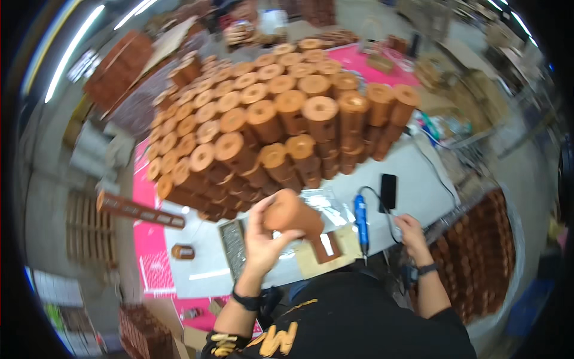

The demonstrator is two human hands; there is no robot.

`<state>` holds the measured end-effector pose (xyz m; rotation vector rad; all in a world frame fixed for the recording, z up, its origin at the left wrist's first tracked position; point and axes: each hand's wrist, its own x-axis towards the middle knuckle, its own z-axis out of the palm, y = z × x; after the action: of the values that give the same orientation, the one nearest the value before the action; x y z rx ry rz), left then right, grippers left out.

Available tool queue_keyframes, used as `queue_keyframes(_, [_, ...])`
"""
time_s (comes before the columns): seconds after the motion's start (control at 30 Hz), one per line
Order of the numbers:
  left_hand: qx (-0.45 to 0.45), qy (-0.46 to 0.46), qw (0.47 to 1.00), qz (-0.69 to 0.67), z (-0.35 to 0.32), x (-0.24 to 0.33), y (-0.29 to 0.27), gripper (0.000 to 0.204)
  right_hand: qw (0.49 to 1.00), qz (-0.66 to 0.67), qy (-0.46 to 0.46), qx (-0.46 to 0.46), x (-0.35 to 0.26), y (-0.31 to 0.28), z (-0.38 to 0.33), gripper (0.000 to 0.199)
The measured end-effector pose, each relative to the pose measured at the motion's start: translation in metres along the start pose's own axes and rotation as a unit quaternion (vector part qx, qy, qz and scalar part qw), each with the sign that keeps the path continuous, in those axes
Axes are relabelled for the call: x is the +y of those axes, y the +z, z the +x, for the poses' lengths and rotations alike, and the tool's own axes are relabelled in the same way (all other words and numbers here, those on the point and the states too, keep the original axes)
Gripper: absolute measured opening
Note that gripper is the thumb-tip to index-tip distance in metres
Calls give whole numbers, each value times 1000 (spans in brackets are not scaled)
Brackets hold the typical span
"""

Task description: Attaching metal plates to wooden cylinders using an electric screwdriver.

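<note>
My left hand [263,239] is closed around a reddish-brown wooden cylinder [292,210], its plain round end tipped up toward me. Just below and right of it, a second brown cylinder [326,249] with a bright patch on its side rests on a tan sheet [306,264]. My right hand [411,234] is at the table's right edge with its fingers curled in a pinch; what they hold, if anything, is too small to make out. Beside that hand runs a black cord [381,198] from a blue electric screwdriver [361,222]. A black phone [388,190] lies just beyond.
Stacked wooden cylinders [263,112] with holed ends fill the table's far side. At left are a long slotted brown piece [140,209], a short cylinder [183,251] and a grey textured block [232,244]. A plastic-lined container of brown pieces [472,257] stands at right.
</note>
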<state>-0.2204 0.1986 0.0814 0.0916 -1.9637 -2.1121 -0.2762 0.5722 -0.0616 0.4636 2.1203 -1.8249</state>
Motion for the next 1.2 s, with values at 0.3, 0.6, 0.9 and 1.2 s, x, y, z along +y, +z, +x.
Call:
queue_keyframes(0.3, [166, 352, 830, 400, 12, 24, 15, 91, 999, -9, 45, -13, -1, -67, 10, 19])
queue_keyframes(0.6, [210, 328, 828, 404, -13, 42, 11, 88, 994, -7, 1, -107, -31, -29, 15, 14])
queue_keyframes(0.9, [194, -96, 875, -433, -17, 28, -34, 65, 988, -13, -40, -146, -23, 17, 5, 8])
queue_keyframes(1.2, [80, -121, 792, -593, -31, 1, -71, 61, 989, -40, -17, -138, -5, 45, -23, 10])
